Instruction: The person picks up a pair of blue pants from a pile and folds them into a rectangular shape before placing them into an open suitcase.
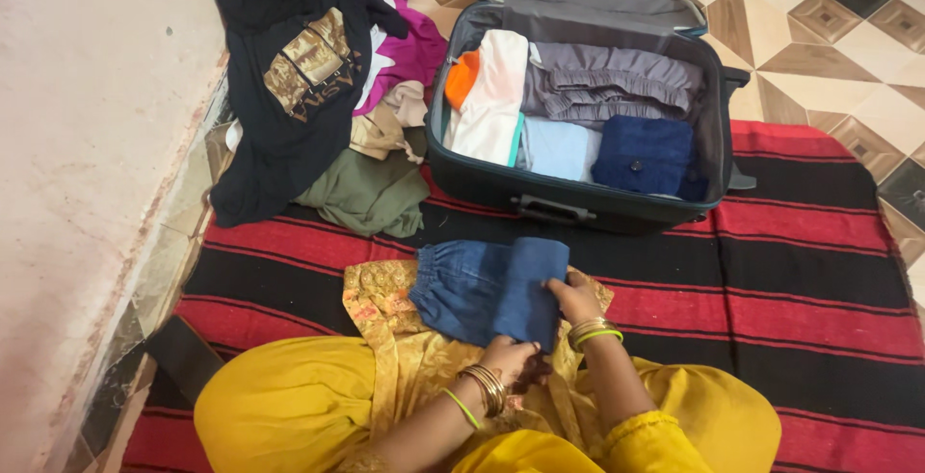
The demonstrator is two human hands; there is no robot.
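— On the far left, what lies beside the wall?

— A heap of clothes (318, 97): a black garment with a gold print on top, then pink, beige and olive pieces, spilling onto the red and black striped rug (800, 280).

— And nearer the person?

— On the yellow lap lies a folded piece of blue denim (487, 290), its gathered waistband pointing left and one flap turned over the rest. It rests partly on a gold patterned cloth (381, 290).

— How do the hands hold it?

— The left hand (511, 357) pinches the near edge of the fold, fingers closed on the denim. The right hand (573, 297) presses on the fold's right edge, fingertips on the cloth and curled over it. Both wrists wear gold and green bangles.

— What is further right?

— Beyond the denim, an open dark suitcase (578, 198) stands on the rug, its lid up. Inside, left to right: an orange and white bundle, a light blue fold, grey ruffled fabric behind, and a navy fold with a button. Tiled floor (819, 30) shows behind it.
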